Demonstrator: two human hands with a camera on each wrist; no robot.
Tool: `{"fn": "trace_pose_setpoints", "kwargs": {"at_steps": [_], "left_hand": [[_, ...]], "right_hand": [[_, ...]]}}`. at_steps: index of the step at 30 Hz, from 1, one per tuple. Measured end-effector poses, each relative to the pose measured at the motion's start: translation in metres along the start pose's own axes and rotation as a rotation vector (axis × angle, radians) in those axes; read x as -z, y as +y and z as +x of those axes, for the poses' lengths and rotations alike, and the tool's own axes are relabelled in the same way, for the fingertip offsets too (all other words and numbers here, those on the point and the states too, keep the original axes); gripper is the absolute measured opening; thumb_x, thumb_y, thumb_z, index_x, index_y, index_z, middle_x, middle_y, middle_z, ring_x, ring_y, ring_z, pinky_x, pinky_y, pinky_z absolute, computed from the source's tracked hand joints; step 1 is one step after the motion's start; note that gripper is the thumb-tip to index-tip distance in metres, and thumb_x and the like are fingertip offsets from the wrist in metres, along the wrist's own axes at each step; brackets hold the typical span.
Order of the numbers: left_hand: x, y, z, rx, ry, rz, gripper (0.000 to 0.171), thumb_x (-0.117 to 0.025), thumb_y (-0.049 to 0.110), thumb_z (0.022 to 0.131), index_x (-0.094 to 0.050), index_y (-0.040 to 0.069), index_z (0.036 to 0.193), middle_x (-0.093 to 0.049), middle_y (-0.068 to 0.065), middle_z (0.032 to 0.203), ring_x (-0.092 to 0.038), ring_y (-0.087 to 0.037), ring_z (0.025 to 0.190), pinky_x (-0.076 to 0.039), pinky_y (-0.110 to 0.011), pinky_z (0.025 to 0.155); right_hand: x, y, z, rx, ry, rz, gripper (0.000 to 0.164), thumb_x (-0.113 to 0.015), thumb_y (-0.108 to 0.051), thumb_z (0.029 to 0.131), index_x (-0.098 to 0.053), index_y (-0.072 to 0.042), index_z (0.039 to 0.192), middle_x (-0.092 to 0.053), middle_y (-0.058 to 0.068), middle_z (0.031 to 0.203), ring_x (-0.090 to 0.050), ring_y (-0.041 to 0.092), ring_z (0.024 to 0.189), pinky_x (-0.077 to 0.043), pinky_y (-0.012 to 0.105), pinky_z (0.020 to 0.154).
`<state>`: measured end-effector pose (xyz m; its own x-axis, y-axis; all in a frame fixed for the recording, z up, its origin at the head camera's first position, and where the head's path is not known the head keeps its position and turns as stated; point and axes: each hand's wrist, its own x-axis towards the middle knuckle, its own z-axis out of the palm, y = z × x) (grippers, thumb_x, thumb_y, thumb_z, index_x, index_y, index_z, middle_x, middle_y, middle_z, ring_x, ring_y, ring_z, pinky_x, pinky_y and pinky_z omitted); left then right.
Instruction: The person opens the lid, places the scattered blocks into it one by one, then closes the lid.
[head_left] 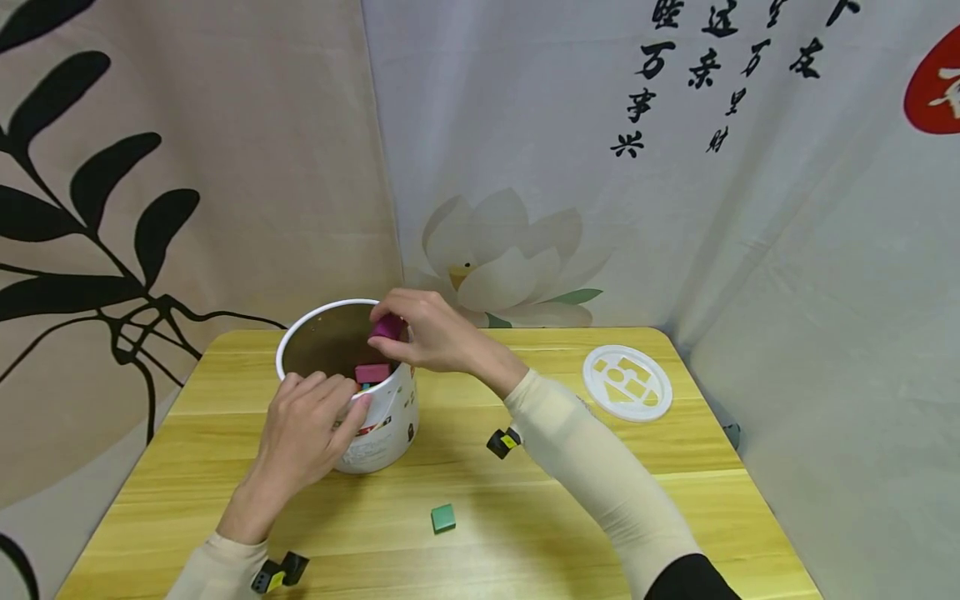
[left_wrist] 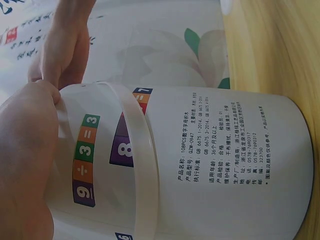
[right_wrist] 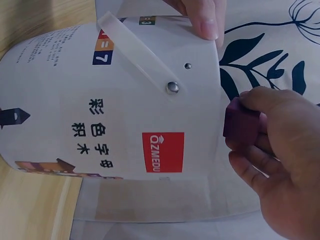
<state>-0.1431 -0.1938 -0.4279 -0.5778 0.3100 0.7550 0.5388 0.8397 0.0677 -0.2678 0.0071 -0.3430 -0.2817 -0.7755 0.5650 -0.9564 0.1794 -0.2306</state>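
Note:
A white cardboard bucket (head_left: 386, 437) with printed numbers and lettering stands upright on the table. My left hand (head_left: 309, 423) grips its near rim, fingers over the edge and thumb against the outer wall. Over the right side of the opening, my right hand (head_left: 446, 340) pinches a purple block (right_wrist: 241, 124) between thumb and fingers. Inside the bucket, a pink block (head_left: 372, 372) shows just below the near rim, with bits of other colours under it. The rest of the contents is hidden by the wall and the left hand.
A small green block (head_left: 443, 518) lies on the wooden table (head_left: 540, 525) in front of the bucket. To the right rests a round white lid (head_left: 628, 411) with shaped cut-outs. A printed curtain (head_left: 525, 125) hangs right behind the table. The bucket's pale strap handle (right_wrist: 145, 57) hangs against its side.

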Motion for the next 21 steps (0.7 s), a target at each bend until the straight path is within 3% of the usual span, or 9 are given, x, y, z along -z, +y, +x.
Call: {"fn": "trace_pose_setpoints", "kwargs": {"at_steps": [10, 21], "left_hand": [[0.001, 0.000, 0.000, -0.001, -0.010, 0.001, 0.034, -0.049, 0.035, 0.098, -0.048, 0.014, 0.071, -0.052, 0.003, 0.062, -0.042, -0.018, 0.058, -0.026, -0.036, 0.059], [0.000, 0.000, 0.000, -0.003, 0.002, -0.004, 0.034, -0.049, 0.034, 0.099, -0.047, 0.014, 0.071, -0.051, 0.003, 0.061, -0.042, -0.018, 0.057, -0.026, -0.037, 0.059]], "right_hand": [[-0.014, 0.001, 0.025, -0.094, -0.131, -0.050, 0.026, -0.073, -0.027, 0.094, -0.072, -0.006, 0.110, -0.068, -0.002, 0.100, -0.056, 0.006, 0.084, -0.046, 0.017, 0.074], [-0.024, -0.001, 0.036, -0.094, -0.194, -0.066, 0.030, -0.072, -0.028, 0.095, -0.072, -0.004, 0.114, -0.069, 0.000, 0.104, -0.060, 0.008, 0.090, -0.048, 0.019, 0.081]]}}
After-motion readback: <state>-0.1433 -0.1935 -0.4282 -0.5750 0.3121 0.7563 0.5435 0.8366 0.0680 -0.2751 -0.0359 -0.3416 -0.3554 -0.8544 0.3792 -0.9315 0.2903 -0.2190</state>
